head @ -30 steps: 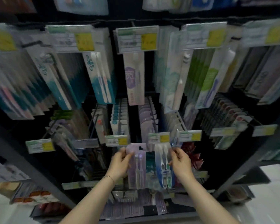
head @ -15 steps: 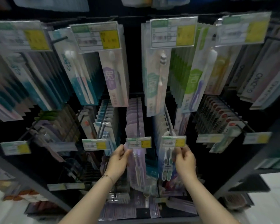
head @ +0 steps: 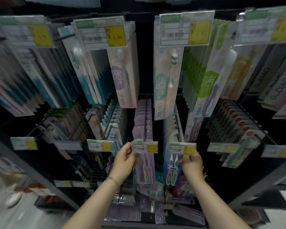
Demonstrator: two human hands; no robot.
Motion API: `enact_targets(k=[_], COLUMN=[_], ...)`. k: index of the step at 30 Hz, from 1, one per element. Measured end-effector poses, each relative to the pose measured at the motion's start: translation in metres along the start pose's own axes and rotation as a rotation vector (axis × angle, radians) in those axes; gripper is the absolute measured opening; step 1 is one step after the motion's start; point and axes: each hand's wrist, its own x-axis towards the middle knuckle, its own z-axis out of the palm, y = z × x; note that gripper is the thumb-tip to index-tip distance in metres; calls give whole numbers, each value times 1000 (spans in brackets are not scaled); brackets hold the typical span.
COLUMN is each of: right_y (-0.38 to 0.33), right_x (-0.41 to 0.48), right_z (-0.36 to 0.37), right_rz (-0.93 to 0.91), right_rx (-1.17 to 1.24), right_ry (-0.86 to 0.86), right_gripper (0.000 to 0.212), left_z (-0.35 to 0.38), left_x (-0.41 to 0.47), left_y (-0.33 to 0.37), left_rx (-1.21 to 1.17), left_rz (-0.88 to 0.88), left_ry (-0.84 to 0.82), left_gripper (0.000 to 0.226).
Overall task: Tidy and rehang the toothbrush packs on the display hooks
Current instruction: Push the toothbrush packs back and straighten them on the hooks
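A lilac toothbrush pack [head: 146, 169] hangs at the front of a hook [head: 145, 119] under a price tag [head: 145, 147]. My left hand [head: 125, 160] pinches this pack's upper left edge. Right of it hangs a blue twin toothbrush pack [head: 172, 169], below its own price tag [head: 182, 147]. My right hand [head: 191, 164] grips that pack's right edge. Behind both packs, rows of the same packs fill the hooks. The pack tops are hidden behind the tags.
Hooks above carry long toothbrush packs [head: 124, 76] with large yellow price labels [head: 102, 32]. More packed hooks stand left [head: 109, 123] and right [head: 234, 128]. Lower hooks and loose packs [head: 127, 212] lie below my wrists. A dark shelf frame [head: 262, 179] runs at the right.
The view has shifted so the shelf sits closer and lower. Both packs, held lower and in front of the tags a second ago, now hang up behind the price tags, my hands still on them.
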Motion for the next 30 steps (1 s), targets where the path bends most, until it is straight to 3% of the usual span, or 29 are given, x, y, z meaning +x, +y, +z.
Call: enact_targets(k=[12, 17, 22, 30], right_y=[-8, -12, -12, -8], right_x=[4, 2, 3, 12], right_z=[3, 3, 3, 6], right_rz=[66, 61, 60, 139], right_rx=[25, 30, -6, -18], right_ry=[16, 18, 9, 19], right_gripper=[41, 36, 35, 33], left_z=[10, 12, 13, 8], left_x=[20, 41, 61, 63], left_y=[-1, -4, -6, -6], left_rx=[-67, 54, 204, 162], left_rz=[-53, -43, -152, -164], left_ry=[132, 94, 165, 175], left_gripper=[8, 13, 27, 23])
